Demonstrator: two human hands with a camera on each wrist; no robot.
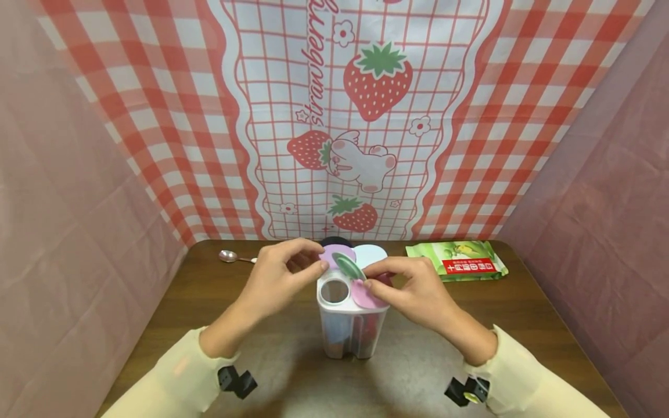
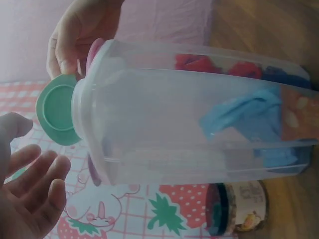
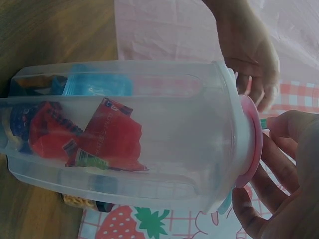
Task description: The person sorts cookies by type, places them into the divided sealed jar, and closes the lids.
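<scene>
A clear plastic storage container (image 1: 352, 334) with a white top stands upright on the table, one round opening (image 1: 334, 291) uncovered. Over that opening a green lid (image 2: 57, 109) stands tilted up. My right hand (image 1: 418, 287) pinches the green lid's edge between thumb and finger, just above a pink lid (image 1: 368, 295). My left hand (image 1: 287, 270) hovers beside the purple lid (image 1: 338, 253), its fingers loosely bent and holding nothing. A pale blue lid (image 1: 370, 254) covers the back right. Red packets (image 3: 112, 137) and a blue packet (image 2: 249, 109) lie low inside the container.
A green snack bag (image 1: 457, 261) lies at the table's back right. At the back left is a spoon (image 1: 232, 256). Behind the container stands a dark-lidded jar (image 2: 244, 206). A strawberry-print cloth (image 1: 360, 145) hangs along the table's back edge.
</scene>
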